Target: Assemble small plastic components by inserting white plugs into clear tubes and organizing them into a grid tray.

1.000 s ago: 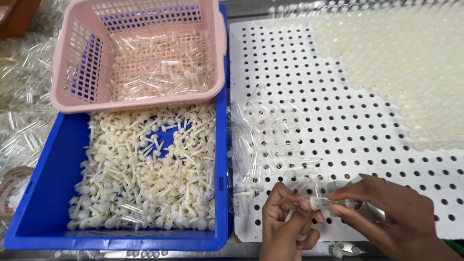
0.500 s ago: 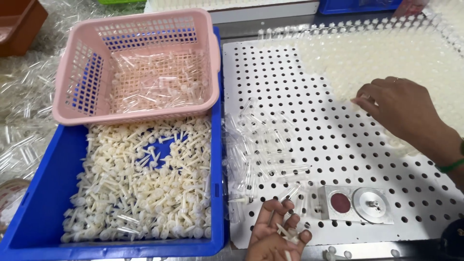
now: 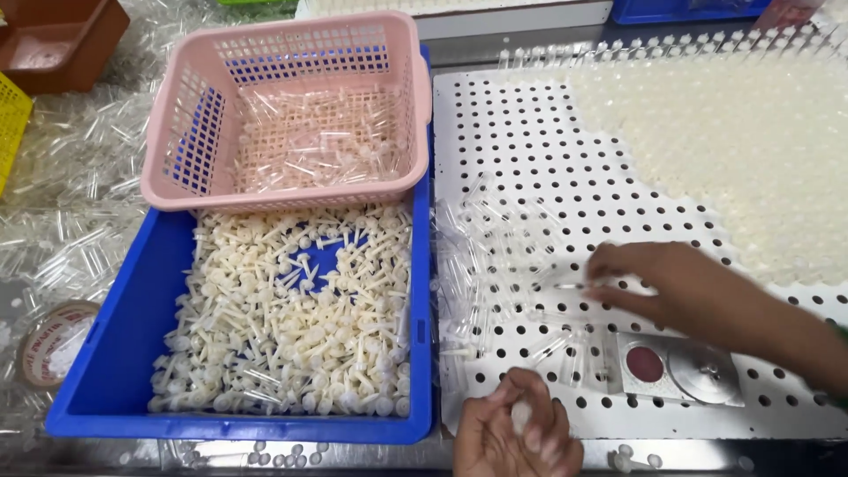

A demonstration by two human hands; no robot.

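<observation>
The right hand (image 3: 671,287), fingers pinched together over the clear tubes (image 3: 503,265) strewn on the perforated board (image 3: 565,150), was nearest them, while the left hand (image 3: 517,437) stayed cupped around small white pieces by the bench edge.

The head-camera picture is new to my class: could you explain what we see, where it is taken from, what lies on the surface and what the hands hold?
A camera on a person's head looks down at a workbench. The left hand is curled around a small white piece. The right hand reaches over loose clear tubes on a white perforated board. Beside it, a blue bin holds white plastic plungers, and a pink basket of clear tubes rests on the bin.
</observation>
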